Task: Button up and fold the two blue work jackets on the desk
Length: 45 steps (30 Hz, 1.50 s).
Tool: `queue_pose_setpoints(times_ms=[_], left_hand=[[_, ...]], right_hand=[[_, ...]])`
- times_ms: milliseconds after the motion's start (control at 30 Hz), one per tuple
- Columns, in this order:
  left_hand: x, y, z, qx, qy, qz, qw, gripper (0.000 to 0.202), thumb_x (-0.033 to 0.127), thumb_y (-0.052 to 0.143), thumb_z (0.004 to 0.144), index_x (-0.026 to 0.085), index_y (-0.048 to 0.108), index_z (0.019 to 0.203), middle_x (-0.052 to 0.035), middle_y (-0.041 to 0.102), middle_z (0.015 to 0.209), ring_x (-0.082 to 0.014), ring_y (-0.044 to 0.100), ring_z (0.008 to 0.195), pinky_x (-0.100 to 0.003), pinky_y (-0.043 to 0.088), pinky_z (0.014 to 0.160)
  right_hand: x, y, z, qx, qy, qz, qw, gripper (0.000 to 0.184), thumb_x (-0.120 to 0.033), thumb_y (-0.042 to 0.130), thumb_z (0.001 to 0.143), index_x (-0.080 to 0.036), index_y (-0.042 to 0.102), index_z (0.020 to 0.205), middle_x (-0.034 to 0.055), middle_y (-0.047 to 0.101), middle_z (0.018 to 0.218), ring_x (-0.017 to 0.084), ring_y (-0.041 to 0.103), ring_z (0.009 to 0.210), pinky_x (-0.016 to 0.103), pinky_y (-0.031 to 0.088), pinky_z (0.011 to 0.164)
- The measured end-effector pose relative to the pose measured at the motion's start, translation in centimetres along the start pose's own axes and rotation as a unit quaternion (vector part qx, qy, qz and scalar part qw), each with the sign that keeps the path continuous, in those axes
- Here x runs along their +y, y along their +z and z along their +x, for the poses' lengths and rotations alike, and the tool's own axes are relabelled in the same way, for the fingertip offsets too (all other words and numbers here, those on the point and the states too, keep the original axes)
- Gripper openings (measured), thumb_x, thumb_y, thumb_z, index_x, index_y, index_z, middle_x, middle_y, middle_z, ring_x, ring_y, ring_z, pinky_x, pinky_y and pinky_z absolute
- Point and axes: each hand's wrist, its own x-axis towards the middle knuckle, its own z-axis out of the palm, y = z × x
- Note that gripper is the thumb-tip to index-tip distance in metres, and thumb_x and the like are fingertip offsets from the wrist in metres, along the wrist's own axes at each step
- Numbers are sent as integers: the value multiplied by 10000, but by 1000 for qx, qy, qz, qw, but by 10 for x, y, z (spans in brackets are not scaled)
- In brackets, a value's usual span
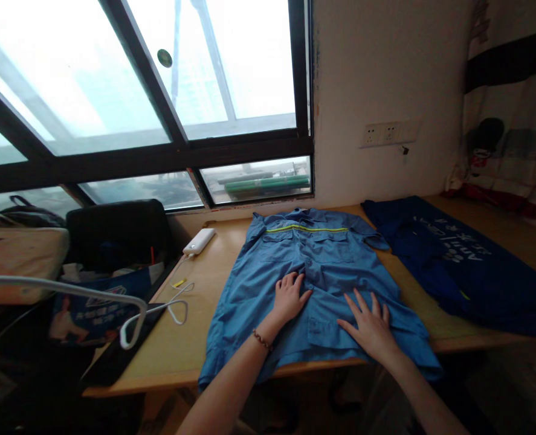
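Note:
A light blue work shirt (pixel 317 266) with a yellow reflective stripe across the chest lies spread flat on the wooden table (pixel 181 350), collar toward the window. My left hand (pixel 289 297) lies flat on the shirt's middle, fingers open, a bead bracelet on the wrist. My right hand (pixel 371 326) presses flat on the shirt's lower right part, fingers spread. Neither hand holds anything.
A dark blue garment with white print (pixel 458 266) lies on the table to the right. A white power bank (pixel 199 240) with a cable sits near the window. A white hanger (pixel 127 314), a black bag (pixel 118 232) and clutter stand at the left.

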Motion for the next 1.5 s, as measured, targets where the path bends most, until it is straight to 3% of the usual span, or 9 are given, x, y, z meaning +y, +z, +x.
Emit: queue_pose_setpoints(times_ms=[233,400,600,767,933,1033,1233,1333,1500], left_hand=[[-26,8,34,-8,-8,101,995,516,522,240,825,212,441,1185,-95,349,1306,-262,261,1207,-446,182,976],[-43,1,64,5,10,92,996,477,498,300,822,186,496,1124,-111,385,1282,-255,313,1182,-430,209,969],[-37,-10,53,69,27,46,996,308,315,429,810,161,519,1062,-108,521,1116,-212,455,1040,-360,304,914],[-23,-22,31,110,-59,-4,992,197,176,443,779,144,582,915,-104,581,954,-189,530,878,-306,382,793],[-7,-14,9,1,-91,-121,989,167,144,472,740,151,635,776,-53,634,757,-144,565,712,-240,398,671],[2,-3,-3,8,-85,-134,987,189,148,463,745,156,647,783,-55,635,782,-139,562,721,-237,395,671],[4,2,-8,10,-41,-151,988,200,144,477,720,173,658,800,-37,613,755,-124,544,685,-219,387,640],[3,1,-9,-1,-33,-157,987,180,154,505,700,180,662,785,-20,595,729,-112,527,634,-209,375,600],[5,-2,-12,-23,4,-181,983,171,296,565,701,212,667,810,-13,584,754,-115,517,638,-209,365,586]], right_hand=[[18,5,72,-53,-90,-6,995,659,-651,259,752,-302,284,1311,54,236,1389,388,181,1213,576,184,902],[11,9,109,-8,-105,8,994,610,-606,356,752,-267,392,1257,85,341,1331,361,243,1187,538,228,896],[-5,-11,90,104,-201,98,969,305,-327,429,818,-180,567,1047,104,544,1080,245,402,1051,403,299,889],[-42,-21,65,40,-335,188,923,205,-338,562,742,-206,604,892,53,573,893,189,472,877,319,371,788],[-55,-11,63,1,-296,227,928,171,-186,575,692,-217,607,857,22,570,863,166,486,834,295,372,764],[-52,-6,65,2,-273,251,929,183,-138,570,677,-223,614,833,14,573,854,159,491,843,281,365,761],[-45,4,71,-65,-182,375,907,130,-303,646,646,-180,613,668,-9,551,649,115,485,606,229,351,562],[-39,5,75,-125,-131,468,865,213,-366,656,616,-164,618,669,-22,534,583,106,461,554,222,326,519],[-29,-3,77,-161,-15,667,727,310,-454,612,642,-146,610,674,-15,564,606,112,492,575,240,365,580]])
